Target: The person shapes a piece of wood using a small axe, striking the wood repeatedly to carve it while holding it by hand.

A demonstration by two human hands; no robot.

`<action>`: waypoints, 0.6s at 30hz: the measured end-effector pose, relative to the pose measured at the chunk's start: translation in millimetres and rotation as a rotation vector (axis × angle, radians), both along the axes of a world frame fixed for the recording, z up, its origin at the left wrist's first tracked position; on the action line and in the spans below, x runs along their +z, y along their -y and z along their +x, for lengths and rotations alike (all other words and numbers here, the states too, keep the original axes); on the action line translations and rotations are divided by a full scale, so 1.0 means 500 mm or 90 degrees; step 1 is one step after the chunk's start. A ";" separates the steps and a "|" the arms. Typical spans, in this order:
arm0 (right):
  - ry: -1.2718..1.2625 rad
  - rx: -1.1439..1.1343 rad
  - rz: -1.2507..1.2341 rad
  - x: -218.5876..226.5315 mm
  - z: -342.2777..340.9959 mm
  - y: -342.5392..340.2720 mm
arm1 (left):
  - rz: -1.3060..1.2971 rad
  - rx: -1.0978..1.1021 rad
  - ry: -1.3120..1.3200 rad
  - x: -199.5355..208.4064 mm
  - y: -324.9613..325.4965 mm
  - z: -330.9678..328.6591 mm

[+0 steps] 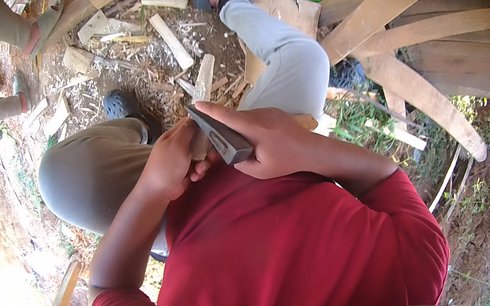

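L to R: L hand, fingers closed round the lower part of a pale wood stick. Stick is in front of the torso, betw. the knees; long axis approx. fore-aft, far end pointing away from person, tipped slightly R. Dark metal tool head lies across/over stick's lower part, long axis diag., thin end fwd-L, blocky end back-R twd torso. R hand gripping tool close to head, one finger stretched fwd-L. Far R: curved planks.
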State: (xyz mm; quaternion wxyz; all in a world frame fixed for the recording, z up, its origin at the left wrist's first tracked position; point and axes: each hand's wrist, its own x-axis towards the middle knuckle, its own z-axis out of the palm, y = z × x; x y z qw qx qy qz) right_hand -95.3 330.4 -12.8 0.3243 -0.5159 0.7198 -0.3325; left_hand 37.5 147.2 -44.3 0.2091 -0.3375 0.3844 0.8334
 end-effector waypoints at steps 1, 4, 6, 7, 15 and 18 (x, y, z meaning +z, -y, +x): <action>0.002 0.016 0.022 -0.016 0.007 -0.010 | -0.014 0.002 -0.021 -0.013 -0.008 0.005; -0.018 0.044 0.074 -0.025 0.009 -0.014 | -0.113 -0.008 -0.028 -0.043 -0.026 0.019; -0.021 0.045 0.017 -0.036 0.005 -0.023 | -0.136 -0.032 -0.046 -0.046 -0.033 0.017; -0.026 0.046 -0.012 -0.040 0.004 -0.025 | -0.147 -0.042 -0.058 -0.047 -0.037 0.015; -0.097 0.106 0.063 -0.036 0.013 -0.027 | -0.172 0.015 -0.023 -0.033 -0.066 0.029; -0.124 0.088 -0.019 -0.040 0.027 -0.041 | -0.181 -0.001 -0.035 -0.026 -0.063 0.049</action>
